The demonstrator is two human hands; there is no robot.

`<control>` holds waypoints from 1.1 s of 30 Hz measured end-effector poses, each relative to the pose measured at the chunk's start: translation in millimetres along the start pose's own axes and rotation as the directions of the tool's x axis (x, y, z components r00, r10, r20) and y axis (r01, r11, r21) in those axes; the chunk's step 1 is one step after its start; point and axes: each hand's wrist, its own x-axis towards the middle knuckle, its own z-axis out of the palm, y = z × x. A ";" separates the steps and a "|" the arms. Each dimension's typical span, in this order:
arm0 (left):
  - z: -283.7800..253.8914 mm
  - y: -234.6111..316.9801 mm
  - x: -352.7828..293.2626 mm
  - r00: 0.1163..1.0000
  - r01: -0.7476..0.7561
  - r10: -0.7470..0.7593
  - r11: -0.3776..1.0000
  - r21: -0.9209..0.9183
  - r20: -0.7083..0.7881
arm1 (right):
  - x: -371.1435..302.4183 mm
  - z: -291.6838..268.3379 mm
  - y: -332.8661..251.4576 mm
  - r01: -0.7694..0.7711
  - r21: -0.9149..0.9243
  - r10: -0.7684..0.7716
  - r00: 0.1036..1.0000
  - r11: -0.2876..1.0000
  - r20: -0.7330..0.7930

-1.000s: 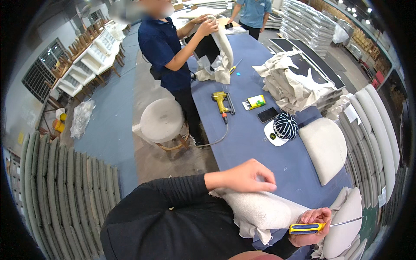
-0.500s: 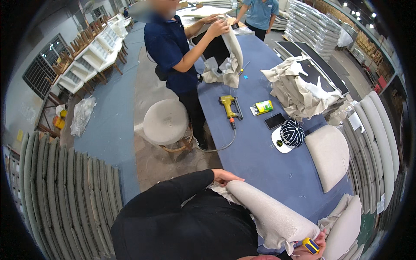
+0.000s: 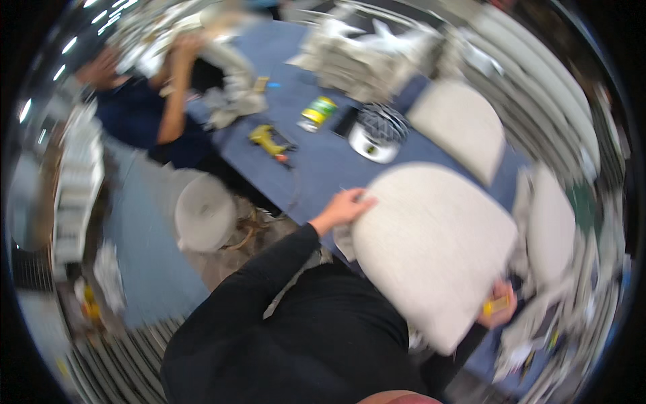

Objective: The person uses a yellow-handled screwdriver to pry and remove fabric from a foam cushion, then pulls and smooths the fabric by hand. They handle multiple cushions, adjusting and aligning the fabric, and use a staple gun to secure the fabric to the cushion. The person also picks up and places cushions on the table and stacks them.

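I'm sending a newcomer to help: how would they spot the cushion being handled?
Find the blue table. At its near edge, before the person in black, is a large pale cushion with a rounded end. Unlike the similar cushion beside the cap, it has the left hand at one edge and the right hand, holding something yellow, at another.

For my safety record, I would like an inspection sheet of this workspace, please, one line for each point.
Surface: blue table, carrying several things; fine detail blurred.
Job's things: pale seat pad; yellow tool handle.
Clutter: cap, dark phone, yellow-green packet, yellow nail gun, second pad.
Hands: left hand touches the pale seat pad's left edge; right hand holds the yellow tool handle near its lower right edge.
Cables: thin hose at the nail gun, blurred; far end not traceable.
Surroundings: co-worker at the table's far left side; round stool nearby; stacked pads at right.
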 end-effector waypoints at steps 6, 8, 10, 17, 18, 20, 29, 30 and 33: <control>30.0 -40.9 -52.4 0.921 0.206 -0.295 0.923 0.324 0.255 | -48.2 1.1 46.7 -0.046 -0.221 -0.042 0.925 0.974 -0.378; 45.1 -71.3 -78.2 0.934 0.120 -0.215 0.940 0.319 0.284 | -73.8 -12.4 60.6 -0.116 -0.275 -0.021 0.893 0.954 -0.449; 56.5 -75.7 -87.2 0.923 0.097 -0.208 0.940 0.327 0.324 | -91.6 -35.6 78.3 -0.190 -0.358 -0.014 0.867 0.914 -0.498; 93.6 -59.4 -53.2 0.849 0.386 -0.352 0.922 -0.007 0.395 | -118.7 -69.6 120.6 -0.413 -0.522 0.099 0.844 0.746 -0.527; 104.9 -42.0 -40.3 0.833 0.392 -0.347 0.920 -0.017 0.431 | -112.2 -74.3 126.5 -0.392 -0.566 0.105 0.875 0.725 -0.473; 134.6 -14.4 -22.9 0.910 0.162 -0.151 0.987 0.004 0.386 | -95.6 -88.9 131.5 -0.339 -0.647 0.101 0.921 0.683 -0.377; 246.1 121.4 -48.1 0.676 -0.622 0.404 0.761 0.184 0.616 | -27.6 71.8 109.8 -0.465 -0.240 0.423 0.882 0.852 -0.207; 242.5 116.0 -51.3 0.690 -0.632 0.392 0.735 0.243 0.609 | -25.8 67.8 112.3 -0.442 -0.285 0.384 0.892 0.850 -0.239; 202.4 97.1 -53.0 0.686 -0.588 0.434 0.803 0.094 0.583 | -26.2 24.3 109.7 -0.358 -0.407 0.246 0.921 0.840 -0.302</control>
